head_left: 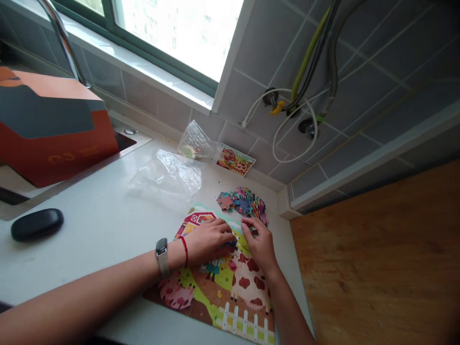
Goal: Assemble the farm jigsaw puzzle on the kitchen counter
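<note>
A farm-scene jigsaw puzzle (212, 297) lies on the white counter, showing a barn, a spotted cow, a pig and a white fence. My left hand (212, 239) rests over its upper middle, fingers bent down and close together. Something dark blue shows beneath those fingertips, but I cannot tell whether it is a loose piece or the picture. At the puzzle's upper right edge is my right hand (260, 242), its thumb and forefinger nearly meeting and the other fingers curled. Whatever they grip is hidden. Just beyond both hands sits a heap of loose puzzle pieces (244, 201).
A picture card (235, 160) leans against the tiled wall beside a clear plastic bag (194, 139). Crumpled plastic wrap (167, 177) lies left of the pieces. Farther left are a black oval case (37, 224) and an orange-and-grey box (53, 129). A wooden surface (381, 258) adjoins on the right.
</note>
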A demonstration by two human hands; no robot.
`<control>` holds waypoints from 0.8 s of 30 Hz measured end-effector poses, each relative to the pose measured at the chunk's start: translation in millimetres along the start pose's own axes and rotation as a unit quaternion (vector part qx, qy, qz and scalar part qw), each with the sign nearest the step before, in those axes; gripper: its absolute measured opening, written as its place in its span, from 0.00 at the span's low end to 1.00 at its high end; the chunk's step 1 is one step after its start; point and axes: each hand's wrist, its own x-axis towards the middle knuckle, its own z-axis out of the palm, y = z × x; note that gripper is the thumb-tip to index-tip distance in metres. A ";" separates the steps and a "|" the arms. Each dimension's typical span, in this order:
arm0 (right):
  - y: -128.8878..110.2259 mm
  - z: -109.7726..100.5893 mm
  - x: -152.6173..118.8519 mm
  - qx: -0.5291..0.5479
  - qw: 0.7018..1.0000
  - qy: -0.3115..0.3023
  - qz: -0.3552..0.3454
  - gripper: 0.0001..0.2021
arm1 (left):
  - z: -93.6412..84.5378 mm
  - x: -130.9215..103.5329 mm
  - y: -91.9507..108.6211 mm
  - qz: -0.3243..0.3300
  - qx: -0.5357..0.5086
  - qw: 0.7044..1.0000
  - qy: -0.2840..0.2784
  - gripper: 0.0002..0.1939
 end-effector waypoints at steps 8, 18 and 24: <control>-30.1 61.0 67.6 -0.218 0.972 -0.013 0.081 0.32 | 7.6 -3.2 -4.5 0.005 0.019 1.000 0.000 0.07; -17.6 -11.7 40.1 -0.169 0.982 0.077 0.047 0.29 | 5.4 -1.6 -4.1 -0.007 0.020 0.999 -0.027 0.09; -0.1 -42.1 -57.3 -0.115 0.991 0.050 0.041 0.31 | 2.8 -2.2 -13.6 -0.046 0.019 0.999 -0.014 0.33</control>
